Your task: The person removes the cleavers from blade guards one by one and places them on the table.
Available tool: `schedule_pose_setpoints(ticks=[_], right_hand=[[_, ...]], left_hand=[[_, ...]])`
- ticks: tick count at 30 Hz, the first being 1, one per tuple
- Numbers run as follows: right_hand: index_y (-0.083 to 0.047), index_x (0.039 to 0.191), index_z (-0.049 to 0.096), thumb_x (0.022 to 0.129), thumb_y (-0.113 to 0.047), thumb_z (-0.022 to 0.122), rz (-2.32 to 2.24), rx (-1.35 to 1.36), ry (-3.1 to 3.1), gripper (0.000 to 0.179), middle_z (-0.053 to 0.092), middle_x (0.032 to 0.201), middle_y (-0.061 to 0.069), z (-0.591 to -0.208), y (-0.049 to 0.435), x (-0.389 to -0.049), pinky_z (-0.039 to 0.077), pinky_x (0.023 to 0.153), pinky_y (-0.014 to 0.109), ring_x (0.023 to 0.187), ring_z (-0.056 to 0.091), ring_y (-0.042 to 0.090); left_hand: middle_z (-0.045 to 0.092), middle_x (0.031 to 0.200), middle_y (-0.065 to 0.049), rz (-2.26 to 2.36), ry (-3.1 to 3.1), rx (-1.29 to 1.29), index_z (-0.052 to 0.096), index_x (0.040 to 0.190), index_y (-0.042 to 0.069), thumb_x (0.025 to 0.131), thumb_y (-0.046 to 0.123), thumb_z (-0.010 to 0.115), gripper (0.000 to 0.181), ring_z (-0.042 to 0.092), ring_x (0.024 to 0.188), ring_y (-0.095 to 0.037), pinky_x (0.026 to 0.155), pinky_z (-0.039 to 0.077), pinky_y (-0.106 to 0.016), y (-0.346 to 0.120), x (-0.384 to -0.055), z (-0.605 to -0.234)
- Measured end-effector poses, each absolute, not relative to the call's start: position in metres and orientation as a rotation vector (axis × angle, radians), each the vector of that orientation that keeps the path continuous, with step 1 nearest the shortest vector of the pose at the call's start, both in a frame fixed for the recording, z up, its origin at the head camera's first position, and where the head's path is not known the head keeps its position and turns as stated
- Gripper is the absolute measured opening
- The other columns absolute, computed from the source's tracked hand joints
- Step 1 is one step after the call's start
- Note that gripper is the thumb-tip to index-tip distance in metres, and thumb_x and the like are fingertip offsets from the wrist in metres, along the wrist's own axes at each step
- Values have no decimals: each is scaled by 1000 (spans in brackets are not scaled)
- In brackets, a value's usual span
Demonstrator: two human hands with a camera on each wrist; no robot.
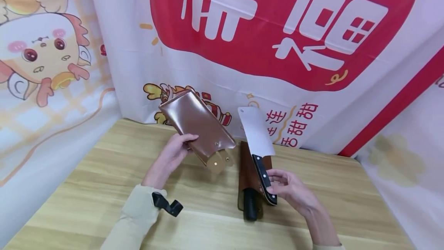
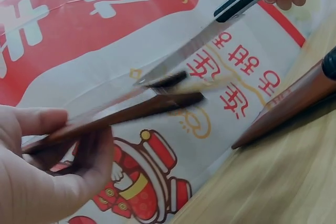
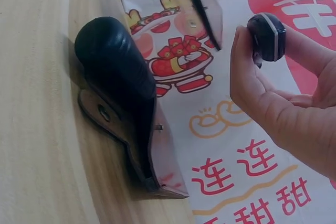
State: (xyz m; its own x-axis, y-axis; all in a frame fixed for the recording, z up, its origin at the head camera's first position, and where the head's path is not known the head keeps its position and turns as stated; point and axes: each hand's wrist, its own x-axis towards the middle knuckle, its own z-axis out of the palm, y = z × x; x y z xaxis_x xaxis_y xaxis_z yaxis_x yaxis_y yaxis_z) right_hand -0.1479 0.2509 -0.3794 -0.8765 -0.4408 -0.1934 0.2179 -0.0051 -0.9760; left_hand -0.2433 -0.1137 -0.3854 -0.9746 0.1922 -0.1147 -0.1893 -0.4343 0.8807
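Observation:
My left hand [image 1: 175, 150] grips a shiny brown leather knife sheath [image 1: 197, 120] by its side, thumb on the front face. The sheath is tilted above the table, its snap flap [image 1: 216, 163] hanging open toward me. My right hand [image 1: 286, 186] pinches the black riveted handle [image 1: 262, 174] of a cleaver [image 1: 254, 130], its broad blade pointing up and away. Blade and held sheath are apart in the head view. Beneath the cleaver lies a second brown sheath [image 1: 245, 165] with a black knife handle [image 1: 250, 203] sticking out; that knife's blade is hidden.
A wood-grain table [image 1: 204, 219] carries the second sheath. Printed cloth [image 1: 208, 65] hangs along the table's back edge, with more cloth [image 1: 52, 99] at the left side. A black strap mount [image 1: 167, 204] sits on my left sleeve.

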Motion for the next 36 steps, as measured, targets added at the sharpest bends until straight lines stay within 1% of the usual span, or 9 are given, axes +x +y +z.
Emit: schedule_pose_setpoints(ticks=[3, 8, 12, 15, 18, 22, 25, 29, 36], right_hand=[[4, 124, 52, 92, 8, 66, -1962, -214, 1796, 35, 62, 109, 9, -381, 251, -146, 57, 91, 31, 100, 69, 21], [2, 122, 51, 89, 11, 66, -1994, -202, 1792, 37, 58, 109, 8, -381, 249, -145, 57, 93, 30, 99, 66, 19], [8, 129, 49, 88, 12, 67, -2008, -202, 1785, 45, 61, 110, 10, -379, 246, -146, 57, 93, 31, 98, 67, 20], [11, 136, 48, 88, 13, 67, -2024, -213, 1755, 51, 64, 111, 10, -380, 244, -147, 57, 93, 33, 98, 69, 22], [13, 139, 46, 88, 12, 67, -2028, -205, 1766, 55, 64, 110, 10, -381, 243, -146, 58, 92, 32, 98, 70, 22], [13, 140, 46, 87, 9, 68, -2002, -200, 1817, 57, 64, 108, 9, -382, 240, -147, 57, 89, 30, 95, 69, 19], [13, 138, 47, 88, 7, 69, -1969, -196, 1843, 55, 65, 106, 8, -386, 234, -148, 57, 86, 30, 94, 68, 19], [14, 139, 46, 89, 4, 69, -1956, -157, 1862, 56, 66, 105, 7, -393, 228, -147, 57, 87, 31, 95, 68, 19], [15, 140, 43, 90, 3, 69, -1961, -106, 1850, 58, 66, 104, 6, -400, 217, -148, 56, 87, 29, 94, 67, 16]], left_hand=[[63, 116, -6, 2365, 1657, 59, 48, 132, -6, 97, -3, 57, 36, 65, 99, -14, 90, 53, -28, -113, -243, -386], [63, 114, -6, 2292, 1701, 71, 41, 140, -7, 98, -4, 54, 45, 66, 96, -13, 85, 55, -27, -113, -244, -385], [58, 133, -15, 2243, 1735, 64, 33, 152, -4, 102, -1, 50, 53, 62, 110, -17, 93, 51, -29, -113, -246, -388], [43, 152, -21, 2184, 1810, 70, 23, 161, 3, 105, 2, 47, 61, 51, 129, -28, 107, 42, -39, -113, -246, -389], [34, 161, -22, 2166, 1859, 101, 15, 166, 10, 106, 4, 45, 67, 39, 142, -36, 117, 32, -50, -112, -246, -390], [9, 172, -16, 2163, 1917, 151, 2, 167, 11, 108, 5, 43, 71, 13, 156, -33, 126, 14, -48, -113, -246, -391], [-4, 173, -12, 2108, 2021, 148, 2, 165, 4, 109, 6, 42, 68, -5, 157, -27, 127, 2, -43, -115, -246, -392], [-3, 172, -14, 2025, 2124, 116, 6, 163, 0, 110, 12, 42, 65, -8, 157, -28, 127, -1, -43, -114, -248, -393], [-9, 172, -11, 2056, 2125, 81, -6, 164, 5, 111, 11, 39, 70, -10, 157, -26, 127, -2, -43, -117, -251, -392]])
